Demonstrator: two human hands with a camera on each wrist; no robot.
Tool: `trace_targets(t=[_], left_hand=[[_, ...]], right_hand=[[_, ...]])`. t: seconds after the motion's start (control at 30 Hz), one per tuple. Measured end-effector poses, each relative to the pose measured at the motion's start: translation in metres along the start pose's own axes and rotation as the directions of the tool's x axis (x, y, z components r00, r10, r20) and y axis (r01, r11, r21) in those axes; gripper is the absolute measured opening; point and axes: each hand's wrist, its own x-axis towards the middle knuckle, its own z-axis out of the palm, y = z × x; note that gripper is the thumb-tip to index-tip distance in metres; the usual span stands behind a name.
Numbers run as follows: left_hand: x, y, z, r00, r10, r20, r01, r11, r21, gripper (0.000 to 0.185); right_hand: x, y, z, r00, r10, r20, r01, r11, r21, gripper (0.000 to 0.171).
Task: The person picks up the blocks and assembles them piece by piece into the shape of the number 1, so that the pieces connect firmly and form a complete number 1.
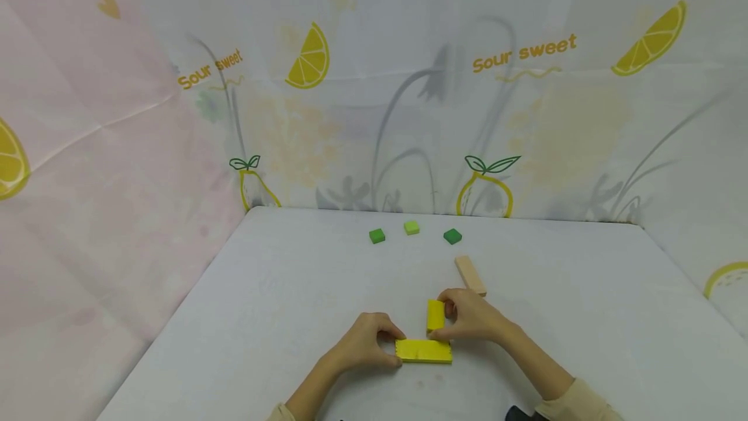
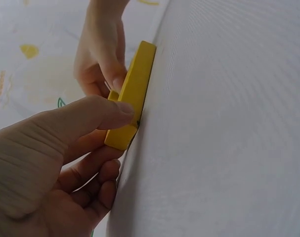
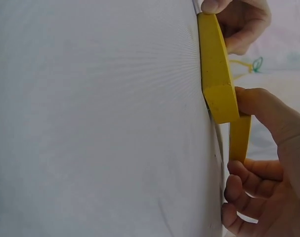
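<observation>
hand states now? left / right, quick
Left hand: pinches the flat yellow block at its left end.
Right hand: grips the smaller yellow block, standing against the flat one.

Open tabletop point(image 1: 584, 317) is left on the left and right of the hands; the far path is narrowed by a wooden block point(image 1: 470, 275) just beyond the right hand point(image 1: 470, 317); three green cubes point(image 1: 411, 227) are set near the far edge; the sides are closed by cloth walls point(image 1: 117, 180).
</observation>
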Motion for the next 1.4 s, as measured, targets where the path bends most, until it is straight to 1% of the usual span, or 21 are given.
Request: trace_targets(t=[0.17, 0.33, 0.47, 0.6, 0.73, 0.9, 1.03, 1.13, 1.4], left_hand=[[0.0000, 0.0013, -0.0002, 1.000, -0.014, 0.003, 0.014, 1.000, 0.002, 0.029], [0.0004, 0.0019, 0.0002, 1.000, -0.011, 0.001, 0.011, 1.000, 0.005, 0.029], [0.0007, 0.0009, 0.0009, 1.000, -0.008, -0.004, 0.008, 1.000, 0.005, 0.029], [0.0013, 0.0000, 0.0016, 1.000, 0.002, -0.014, -0.002, 1.000, 0.010, 0.028], [0.0017, -0.0006, 0.0017, 1.000, 0.010, -0.030, -0.010, 1.000, 0.020, 0.029], [0.0020, -0.0014, 0.0016, 0.999, 0.017, -0.038, -0.016, 0.999, 0.028, 0.029], [0.0023, -0.0017, 0.0017, 0.999, 0.018, -0.041, -0.016, 0.999, 0.030, 0.029], [0.0023, -0.0017, 0.0021, 0.999, 0.018, -0.044, -0.016, 0.999, 0.032, 0.029], [0.0017, -0.0002, 0.0021, 0.998, 0.016, -0.053, -0.014, 0.999, 0.035, 0.028]], right_hand=[[0.0036, 0.0000, 0.0016, 1.000, -0.006, 0.014, 0.006, 1.000, -0.008, 0.059], [0.0052, 0.0007, 0.0035, 1.000, -0.027, 0.014, 0.028, 0.999, -0.018, 0.058], [0.0047, 0.0005, 0.0040, 0.999, -0.033, 0.016, 0.033, 0.999, -0.024, 0.060], [0.0020, -0.0003, 0.0026, 0.999, -0.026, 0.026, 0.025, 1.000, 0.009, 0.063], [-0.0006, -0.0005, 0.0013, 0.999, -0.027, 0.030, 0.025, 0.998, 0.051, 0.060], [-0.0013, 0.0010, 0.0021, 0.998, -0.053, 0.028, 0.051, 0.997, 0.058, 0.056], [0.0003, 0.0014, 0.0046, 0.996, -0.087, 0.030, 0.085, 0.994, 0.064, 0.055], [0.0022, 0.0008, 0.0070, 0.995, -0.096, 0.036, 0.093, 0.992, 0.081, 0.055], [0.0024, -0.0055, 0.0099, 0.998, -0.060, 0.011, 0.059, 0.993, 0.107, 0.052]])
